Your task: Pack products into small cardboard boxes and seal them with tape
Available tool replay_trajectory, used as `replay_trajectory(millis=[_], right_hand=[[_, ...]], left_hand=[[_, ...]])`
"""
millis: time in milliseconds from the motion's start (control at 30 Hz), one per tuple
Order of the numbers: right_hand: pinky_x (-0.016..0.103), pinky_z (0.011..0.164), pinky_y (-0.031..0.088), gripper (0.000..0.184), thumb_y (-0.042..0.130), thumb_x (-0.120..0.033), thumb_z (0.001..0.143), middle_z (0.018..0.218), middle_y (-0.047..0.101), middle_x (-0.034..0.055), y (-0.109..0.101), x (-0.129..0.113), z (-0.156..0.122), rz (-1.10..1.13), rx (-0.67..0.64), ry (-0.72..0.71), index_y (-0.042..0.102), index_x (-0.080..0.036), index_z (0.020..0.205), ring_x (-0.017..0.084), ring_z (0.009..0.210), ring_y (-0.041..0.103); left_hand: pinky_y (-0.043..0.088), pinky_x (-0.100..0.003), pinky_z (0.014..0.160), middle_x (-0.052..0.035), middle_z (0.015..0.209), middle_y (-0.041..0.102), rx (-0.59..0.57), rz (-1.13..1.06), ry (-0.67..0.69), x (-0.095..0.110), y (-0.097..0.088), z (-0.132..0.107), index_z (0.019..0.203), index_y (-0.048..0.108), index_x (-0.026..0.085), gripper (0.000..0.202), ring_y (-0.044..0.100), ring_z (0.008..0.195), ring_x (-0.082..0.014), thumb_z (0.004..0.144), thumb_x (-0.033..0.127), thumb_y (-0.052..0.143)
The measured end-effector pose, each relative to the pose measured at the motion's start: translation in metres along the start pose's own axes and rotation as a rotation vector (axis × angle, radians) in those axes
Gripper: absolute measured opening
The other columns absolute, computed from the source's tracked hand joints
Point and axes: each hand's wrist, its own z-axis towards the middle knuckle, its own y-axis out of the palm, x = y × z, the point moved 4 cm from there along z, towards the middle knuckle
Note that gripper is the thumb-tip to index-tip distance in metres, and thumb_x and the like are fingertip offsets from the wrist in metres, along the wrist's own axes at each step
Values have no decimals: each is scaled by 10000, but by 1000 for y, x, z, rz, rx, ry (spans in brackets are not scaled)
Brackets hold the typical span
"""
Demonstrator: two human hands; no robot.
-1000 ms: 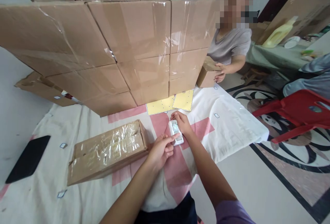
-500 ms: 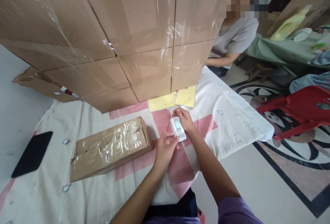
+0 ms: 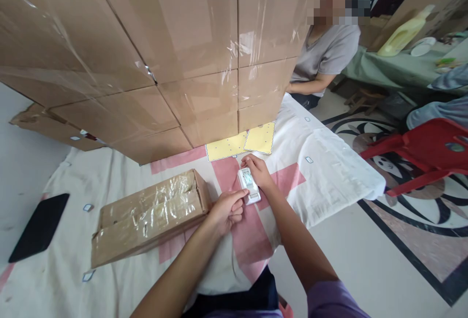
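Note:
A small white rectangular case (image 3: 250, 192) with a greenish, screen-like window lies at the table's middle. Its exact kind cannot be made out. My right hand (image 3: 256, 170) wraps around its far right side, fingers curled. From the near left, my left hand (image 3: 229, 208) points its index finger onto the case's face. The left hand's other fingers are curled into the palm. Just beyond my right hand, two yellow dotted sheets (image 3: 259, 138) overlap on the cloth. Left of my hands sits a long, taped cardboard box (image 3: 148, 220).
A wall of taped cardboard boxes (image 3: 197, 30) stands across the table's back. A black flat object (image 3: 39, 228) lies at far left on the patterned tablecloth (image 3: 329, 162). Another person (image 3: 327, 59) sits behind at right. A red plastic chair (image 3: 431, 154) stands on the right.
My left hand has drawn its fingers in and now puts the extended index finger on the white case. My right hand stays around the case. The view has shifted slightly.

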Motion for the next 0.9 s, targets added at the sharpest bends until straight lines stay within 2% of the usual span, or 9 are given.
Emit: replay_trajectory(millis=[133, 333, 433, 633, 800, 900], right_hand=[[313, 730, 467, 380, 460, -534, 1007, 804, 670, 20, 0, -1, 0, 2, 6, -15, 634, -224, 873, 203, 780, 632], [313, 711, 476, 383, 462, -544, 1003, 793, 673, 20, 0, -3, 0, 7, -1, 8, 630, -225, 873, 200, 751, 640], [316, 722, 486, 388, 463, -553, 997, 798, 676, 24, -1, -4, 0, 3, 1, 17, 633, -224, 881, 204, 765, 646], [304, 706, 471, 353, 461, -512, 994, 784, 668, 14, 0, -5, 0, -25, -3, 12, 622, -225, 865, 195, 745, 632], [288, 673, 443, 289, 505, -437, 975, 754, 648, -1, 4, -7, -1, -57, -36, -13, 630, -223, 826, 185, 717, 597], [290, 649, 438, 373, 498, -463, 982, 702, 637, 3, 7, -6, -3, -60, -62, -13, 638, -215, 741, 191, 691, 589]], left_hand=[[25, -191, 423, 126, 405, 277, -15, 29, -34, 3, 4, 5, 837, 622, 130, 263, 125, 373, -19, 760, 307, 802], [48, -208, 417, 111, 417, 317, 80, 93, 60, -6, 10, 18, 669, 523, 161, 393, 178, 372, -14, 645, 338, 873], [58, -209, 414, 114, 414, 309, 120, 82, 104, -12, 12, 20, 672, 517, 173, 430, 190, 375, -22, 615, 389, 885], [58, -207, 400, 121, 424, 292, 137, 8, 183, -14, 15, 14, 683, 553, 166, 424, 181, 381, -24, 546, 398, 881], [68, -202, 394, 123, 406, 305, 146, -40, 168, -19, 20, 3, 735, 597, 152, 426, 168, 379, -27, 532, 405, 874], [66, -203, 400, 128, 400, 306, 136, -78, 158, -26, 23, 0, 782, 616, 139, 482, 168, 379, -25, 495, 416, 888]])
